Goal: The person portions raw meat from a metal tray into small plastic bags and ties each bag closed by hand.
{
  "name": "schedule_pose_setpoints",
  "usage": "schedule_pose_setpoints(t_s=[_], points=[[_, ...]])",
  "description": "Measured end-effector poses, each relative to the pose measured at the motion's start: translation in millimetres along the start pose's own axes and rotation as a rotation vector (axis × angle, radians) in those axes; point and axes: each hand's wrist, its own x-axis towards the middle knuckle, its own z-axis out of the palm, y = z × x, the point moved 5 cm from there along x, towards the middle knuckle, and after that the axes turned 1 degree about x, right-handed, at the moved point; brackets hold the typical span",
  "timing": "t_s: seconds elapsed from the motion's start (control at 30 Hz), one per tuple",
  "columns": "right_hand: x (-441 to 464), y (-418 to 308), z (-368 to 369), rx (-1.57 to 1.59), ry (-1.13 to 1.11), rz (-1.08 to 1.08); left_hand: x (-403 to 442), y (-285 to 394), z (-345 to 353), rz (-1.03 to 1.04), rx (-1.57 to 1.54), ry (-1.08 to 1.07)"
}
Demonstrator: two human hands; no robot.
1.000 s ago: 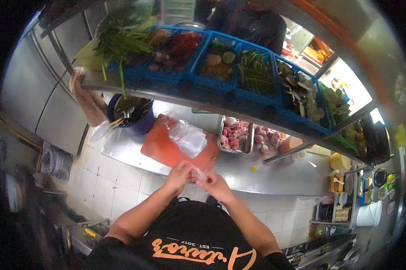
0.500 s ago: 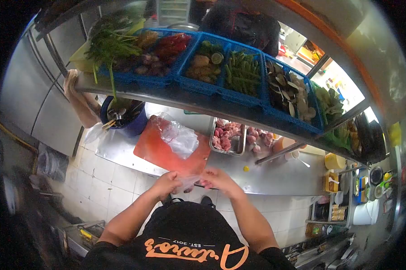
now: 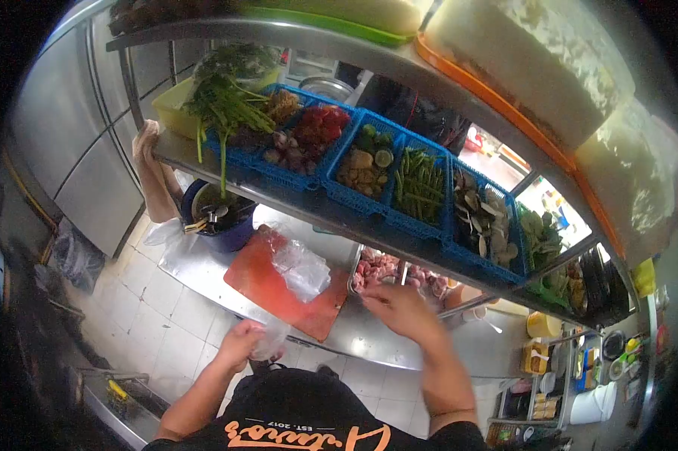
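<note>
My left hand point(image 3: 241, 346), low in front of my body, is closed on a clear plastic bag point(image 3: 273, 338). My right hand point(image 3: 405, 310) reaches over the front edge of a metal tray point(image 3: 351, 279) of raw meat pieces point(image 3: 378, 269). Its fingers are drawn together and point down at the meat; whether a piece is between them I cannot make out. More clear plastic bags point(image 3: 301, 272) lie in a loose pile on the red cutting board point(image 3: 257, 279), left of the tray.
Over the table point(image 3: 365, 331) runs a metal shelf point(image 3: 309, 197) with blue baskets point(image 3: 421, 222) of vegetables. Leafy greens point(image 3: 230, 113) hang over its edge. A dark blue bucket point(image 3: 233, 237) with utensils stands at the left. More raw meat point(image 3: 427, 279) sits right of the tray.
My hands have separated. The right one has left the bag and moved forward and right to the meat tray; the left has drawn back leftward with the bag. The view has tilted upward.
</note>
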Motion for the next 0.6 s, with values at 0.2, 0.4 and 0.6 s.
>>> schedule_pose_setpoints(t_s=[0.2, 0.4, 0.6], points=[[-75, -163, -232, -0.302, 0.124, -0.218, 4, 1, -32, 0.046, 0.065, 0.027], [-27, -122, -197, -0.248, -0.277, -0.13, 7, 27, -4, 0.019, 0.098, -0.021], [-33, 13, 133, 0.077, -0.909, 0.244, 22, 13, 11, 0.121, 0.192, -0.06]])
